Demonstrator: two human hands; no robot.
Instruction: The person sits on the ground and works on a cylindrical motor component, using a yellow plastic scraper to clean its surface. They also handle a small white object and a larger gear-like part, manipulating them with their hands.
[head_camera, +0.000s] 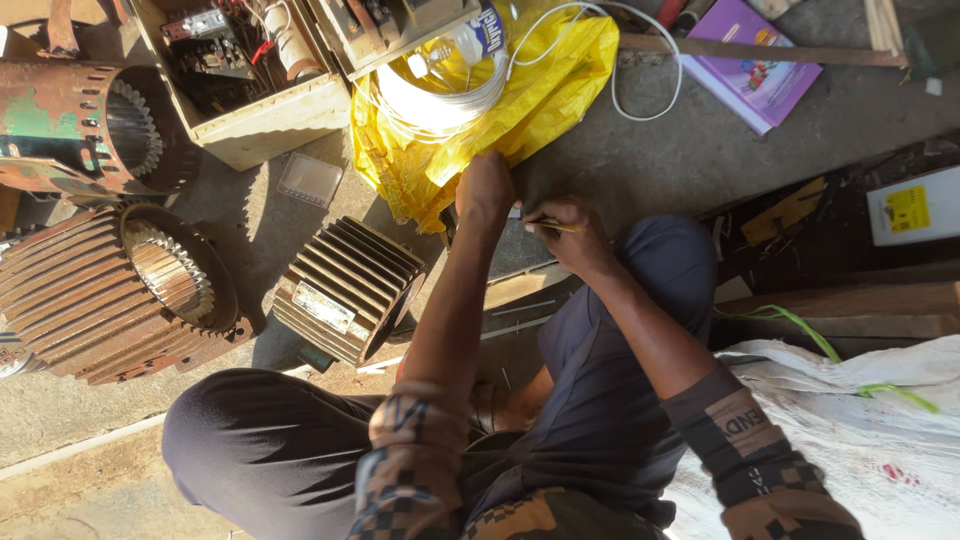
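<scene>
The right hand (572, 232) is pinching a thin stick (556, 227), its length pointing left toward the closed left hand (485, 190) just beside it.

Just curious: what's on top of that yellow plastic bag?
A coil of white wire lies on the yellow bag, with a loose end looping away. What lies beneath the coil is hidden.
</scene>
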